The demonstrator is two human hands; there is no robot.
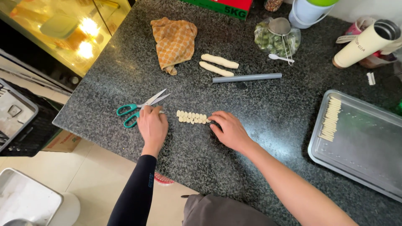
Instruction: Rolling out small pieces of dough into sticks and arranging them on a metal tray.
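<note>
Pale dough-piece row (192,117) running left-right, right hand (229,130) touching its end, left hand (153,127) flat, empty

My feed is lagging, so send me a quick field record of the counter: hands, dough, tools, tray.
left hand: flat on the counter, beside the scissors
right hand: fingertips at the row of cut dough pieces
dough rolls: two, uncut, near the orange cloth
grey rod: lying below the rolls
tray: metal, dough strips stacked at its left edge
</note>
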